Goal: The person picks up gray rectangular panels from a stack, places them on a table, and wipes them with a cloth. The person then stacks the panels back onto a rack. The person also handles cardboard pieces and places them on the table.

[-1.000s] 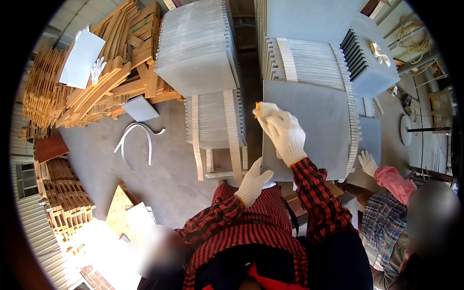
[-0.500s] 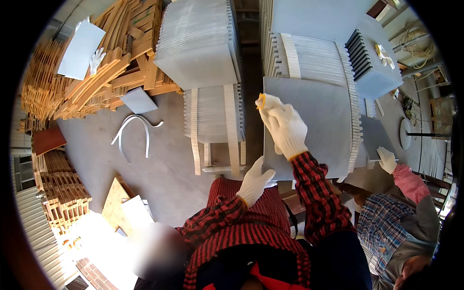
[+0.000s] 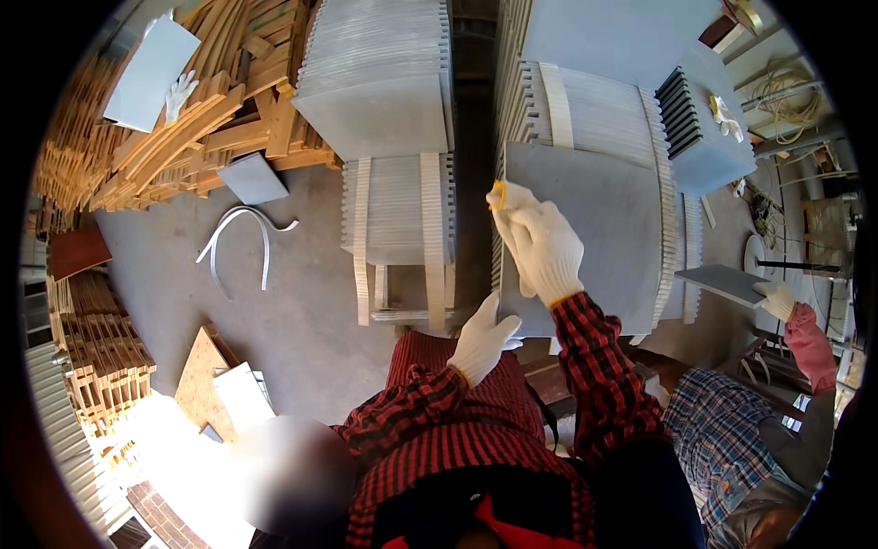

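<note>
A grey flat panel [image 3: 604,229] lies on top of a stack in front of me. Over its left part is my gloved right hand [image 3: 546,242], fingers closed on a small yellow-orange thing [image 3: 497,195] whose kind I cannot make out. The fingertips are near the panel's left edge. My gloved left hand [image 3: 483,340] rests at the panel's near left corner, thumb and fingers apart. Its fingers partly hide that corner.
More strapped stacks of grey panels [image 3: 370,114] stand left and beyond. At right, a co-worker's gloved hand [image 3: 776,300] holds a grey panel [image 3: 722,281]. Wooden pallets [image 3: 215,101] fill the far left. A white curved strip [image 3: 261,242] lies on the floor.
The co-worker's panel at right has risen and tilted, moving away from the stack beside it. My hands keep nearly the same places; the view has shifted slightly.
</note>
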Demonstrator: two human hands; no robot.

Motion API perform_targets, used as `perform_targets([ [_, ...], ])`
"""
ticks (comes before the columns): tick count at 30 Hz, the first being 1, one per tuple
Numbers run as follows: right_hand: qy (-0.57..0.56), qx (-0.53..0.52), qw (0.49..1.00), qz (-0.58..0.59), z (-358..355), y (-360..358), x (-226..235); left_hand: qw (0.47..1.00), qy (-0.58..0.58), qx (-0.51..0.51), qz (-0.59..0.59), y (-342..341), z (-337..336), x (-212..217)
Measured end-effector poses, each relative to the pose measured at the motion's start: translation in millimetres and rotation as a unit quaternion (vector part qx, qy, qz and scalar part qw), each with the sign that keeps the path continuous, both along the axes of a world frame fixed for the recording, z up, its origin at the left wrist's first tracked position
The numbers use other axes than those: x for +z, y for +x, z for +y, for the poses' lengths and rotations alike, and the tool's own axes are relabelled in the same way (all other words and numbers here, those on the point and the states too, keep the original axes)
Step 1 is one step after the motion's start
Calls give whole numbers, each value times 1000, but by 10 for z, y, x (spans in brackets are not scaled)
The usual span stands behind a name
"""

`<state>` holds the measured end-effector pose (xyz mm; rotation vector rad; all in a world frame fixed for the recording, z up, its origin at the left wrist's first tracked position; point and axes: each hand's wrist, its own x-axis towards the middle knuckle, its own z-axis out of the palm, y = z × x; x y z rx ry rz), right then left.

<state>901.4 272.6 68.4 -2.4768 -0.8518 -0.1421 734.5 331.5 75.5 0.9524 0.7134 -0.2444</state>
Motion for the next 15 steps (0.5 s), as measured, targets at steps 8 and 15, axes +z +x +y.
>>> perform_targets([
  [8, -16, -1, 1000, -18, 215, 542, -21, 999, 24, -43, -1, 3, -5, -1],
  [15, 64, -107, 992, -15, -123, 1741, 259, 997, 24, -77, 16, -2, 87, 25],
])
